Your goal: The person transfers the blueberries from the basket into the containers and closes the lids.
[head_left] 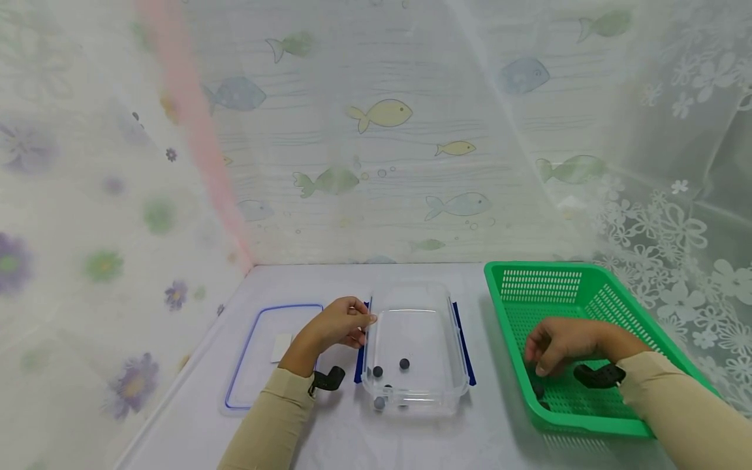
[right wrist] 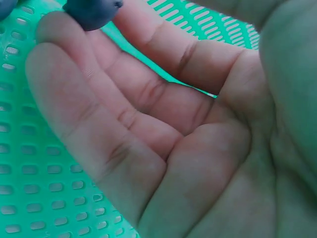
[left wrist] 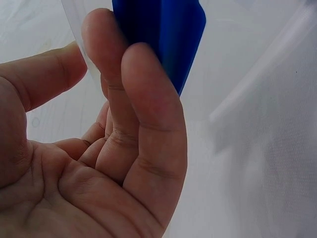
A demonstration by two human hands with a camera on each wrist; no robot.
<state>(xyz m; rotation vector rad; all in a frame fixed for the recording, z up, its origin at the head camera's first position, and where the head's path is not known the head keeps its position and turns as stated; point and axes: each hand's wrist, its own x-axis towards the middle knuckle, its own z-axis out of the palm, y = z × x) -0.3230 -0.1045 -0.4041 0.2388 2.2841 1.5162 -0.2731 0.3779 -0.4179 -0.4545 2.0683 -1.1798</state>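
A clear plastic container (head_left: 420,339) with blue side latches stands in the middle of the table, several dark blueberries (head_left: 404,363) in its near end. My left hand (head_left: 341,323) holds its left wall. In the left wrist view, the thumb lies on one side of that wall and the fingers touch a blue latch (left wrist: 168,39). Inside the green basket (head_left: 593,425) at the right is my right hand (head_left: 564,343), fingers curled. The right wrist view shows a blueberry (right wrist: 93,12) at its fingertips; the thumb's contact is out of frame. More blueberries (head_left: 538,391) lie against the basket's near left side.
Left of the container, a clear lid (head_left: 241,365) with a blue seal lies flat, a small white label (head_left: 281,348) on it, partly behind my left arm. Printed plastic curtains (head_left: 376,150) enclose the white table (head_left: 346,444) at the back and sides.
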